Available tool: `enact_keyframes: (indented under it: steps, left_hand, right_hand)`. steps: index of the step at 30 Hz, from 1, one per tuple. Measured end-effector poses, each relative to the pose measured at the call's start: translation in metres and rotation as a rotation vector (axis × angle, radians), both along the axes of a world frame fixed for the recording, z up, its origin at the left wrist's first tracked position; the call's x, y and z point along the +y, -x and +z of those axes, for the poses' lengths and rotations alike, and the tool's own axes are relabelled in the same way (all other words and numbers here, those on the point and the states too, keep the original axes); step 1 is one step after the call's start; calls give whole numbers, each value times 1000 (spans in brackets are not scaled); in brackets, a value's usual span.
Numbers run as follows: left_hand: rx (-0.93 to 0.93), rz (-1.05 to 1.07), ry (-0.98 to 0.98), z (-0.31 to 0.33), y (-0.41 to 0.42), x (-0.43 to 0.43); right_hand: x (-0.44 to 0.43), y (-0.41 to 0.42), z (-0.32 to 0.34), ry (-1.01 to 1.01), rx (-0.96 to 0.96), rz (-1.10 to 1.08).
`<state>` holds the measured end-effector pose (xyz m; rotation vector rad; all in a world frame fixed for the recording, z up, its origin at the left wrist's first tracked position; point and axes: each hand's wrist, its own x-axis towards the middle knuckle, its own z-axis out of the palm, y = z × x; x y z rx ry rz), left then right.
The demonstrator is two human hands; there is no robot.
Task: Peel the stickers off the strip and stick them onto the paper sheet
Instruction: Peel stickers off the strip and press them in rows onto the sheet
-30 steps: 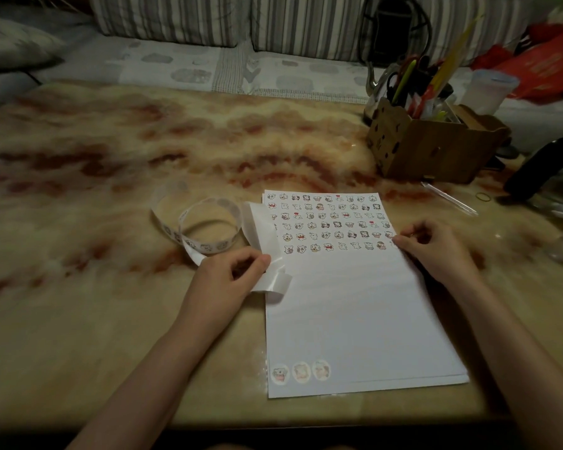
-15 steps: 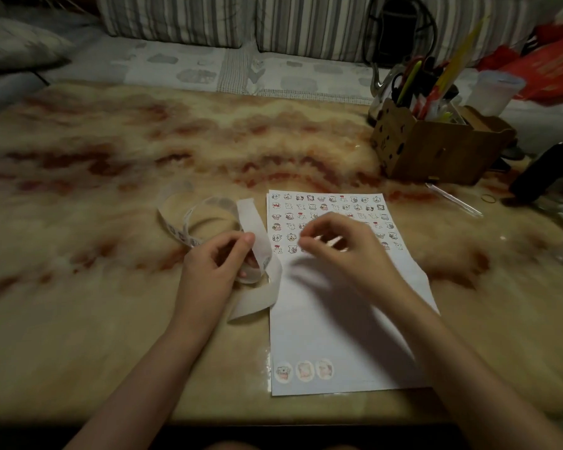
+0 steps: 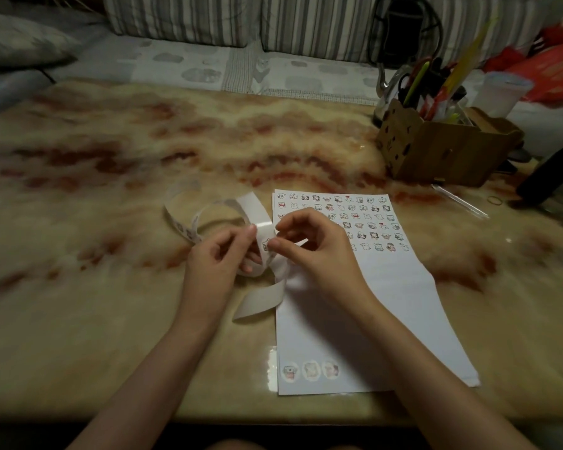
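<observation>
Centre frame: left hand pinches strip upright, I judge to steady it. Right hand nips sticker edge to peel. Sheet lies just right, ready to receive it.

A: Background, quick.
B: Marble-look table, beige with reddish-brown veins, glossy. Light is dim and warm, with faint glare near the front edge.
A: Behind it?
B: Sofa. Grey-striped back cushions, pale seat cover with grey blotches. Grey pillow far left.
A: Right side?
B: Brown cardboard box at the table's far right, stuffed with pens and bright stationery. Translucent cup behind it, red plastic bag on the sofa, dark bag against the cushions.
A: Loose bits?
B: Clear pen and rubber band, just in front of the box.
</observation>
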<state>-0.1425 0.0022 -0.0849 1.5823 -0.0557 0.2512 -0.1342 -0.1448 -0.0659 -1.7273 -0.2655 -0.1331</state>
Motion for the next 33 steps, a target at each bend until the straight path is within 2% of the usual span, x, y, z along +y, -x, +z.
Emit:
enact_keyframes:
  steps: [3,13,19,27,30,33]
  left_hand:
    - [-34,6,-90,-2,1,1]
    - [-48,-5,-86,0,2,1]
    - [-41,14,-149,-1,3,3]
    - [-2,-13,-75,1,4,3]
    - [11,-12,-63,0,3,3]
    - [-6,8,-141,-3,2,4]
  right_hand:
    - [1,0,0,2,-2,11]
    - [2,1,2,98,-56,0]
    - [1,2,1,155,-24,8]
    - [-4,7,-1,308,-144,59]
    - [-9,10,1,256,-125,98]
    - [-16,8,7,78,14,81]
